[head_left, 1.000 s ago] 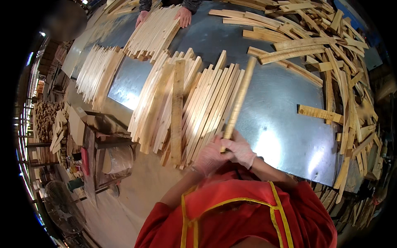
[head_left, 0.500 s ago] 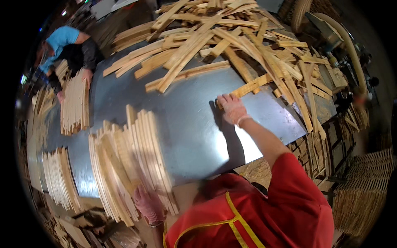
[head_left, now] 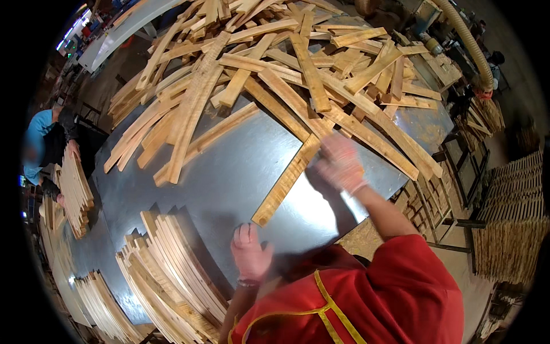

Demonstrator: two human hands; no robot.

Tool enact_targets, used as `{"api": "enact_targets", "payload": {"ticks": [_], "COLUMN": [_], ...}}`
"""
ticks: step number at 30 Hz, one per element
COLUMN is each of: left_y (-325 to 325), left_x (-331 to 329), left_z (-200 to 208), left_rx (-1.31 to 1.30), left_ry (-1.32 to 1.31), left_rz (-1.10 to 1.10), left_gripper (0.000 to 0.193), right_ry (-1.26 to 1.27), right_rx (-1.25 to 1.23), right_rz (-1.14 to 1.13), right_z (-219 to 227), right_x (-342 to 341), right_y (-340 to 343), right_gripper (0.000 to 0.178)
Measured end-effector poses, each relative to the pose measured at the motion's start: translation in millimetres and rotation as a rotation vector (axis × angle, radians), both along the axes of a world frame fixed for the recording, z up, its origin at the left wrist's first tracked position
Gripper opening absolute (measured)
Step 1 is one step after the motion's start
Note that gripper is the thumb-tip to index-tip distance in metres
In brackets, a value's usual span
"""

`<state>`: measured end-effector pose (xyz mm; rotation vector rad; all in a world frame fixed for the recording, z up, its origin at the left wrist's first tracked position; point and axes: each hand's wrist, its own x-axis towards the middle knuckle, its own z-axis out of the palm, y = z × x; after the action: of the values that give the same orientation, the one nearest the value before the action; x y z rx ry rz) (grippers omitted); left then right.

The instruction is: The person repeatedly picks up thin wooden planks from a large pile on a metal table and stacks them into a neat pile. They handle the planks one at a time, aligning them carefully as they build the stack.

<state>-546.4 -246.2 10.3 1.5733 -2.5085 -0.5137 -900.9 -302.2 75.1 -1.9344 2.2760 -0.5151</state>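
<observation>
A single wooden slat (head_left: pixel 285 182) lies slantwise on the grey metal tabletop (head_left: pixel 229 166), its near end pointing toward my left hand (head_left: pixel 251 253). That hand wears a pale pinkish glove. It is empty and open, its thumb apart from the fingers, just short of the slat's end. My right hand (head_left: pixel 340 164), gloved too, is beside the slat's far end at the edge of the heaped slats (head_left: pixel 321 80). Motion smears its fingers, so any contact with the wood cannot be made out. Left of my left hand stands a row of stacked slats (head_left: pixel 177 258) on edge.
At far left a person in a blue top (head_left: pixel 40 137) handles another bundle of slats (head_left: pixel 74 186). A smaller row of slats (head_left: pixel 106 304) sits at the table's lower left. Right of the table are stacked wood strips (head_left: pixel 510 218) and a ribbed hose (head_left: pixel 467 43).
My left hand has left the stacked slats and moved right. A slat has swung from the heap toward me, while my right hand has moved off its near end. The view has shifted.
</observation>
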Motion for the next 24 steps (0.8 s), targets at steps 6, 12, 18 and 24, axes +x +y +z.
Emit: {"api": "enact_targets", "payload": {"ticks": [6, 12, 18, 24], "left_y": [-61.2, -92.6, -37.0, 93.1], "left_x": [-84.2, -74.9, 40.1, 138.7], "left_z": [-8.5, -6.0, 93.3, 15.2], "left_rx": [-0.105, 0.006, -0.156, 0.682], "left_ry": [-0.068, -0.208, -0.061, 1.071], "left_rz": [-0.139, -0.132, 0.002, 0.895], "left_gripper": [0.068, 0.054, 0.054, 0.044], "right_ry": [-0.009, 0.053, -1.039, -1.568], "right_rx": [0.011, 0.568, 0.283, 0.424], "right_rz": [-0.574, -0.455, -0.364, -0.149], "right_z": [-62.6, -80.2, -49.6, -51.9], "right_x": [-230.0, -182.4, -63.8, 98.1], "right_y": [62.6, 55.1, 67.3, 51.8], "right_gripper": [0.075, 0.082, 0.073, 0.080]}}
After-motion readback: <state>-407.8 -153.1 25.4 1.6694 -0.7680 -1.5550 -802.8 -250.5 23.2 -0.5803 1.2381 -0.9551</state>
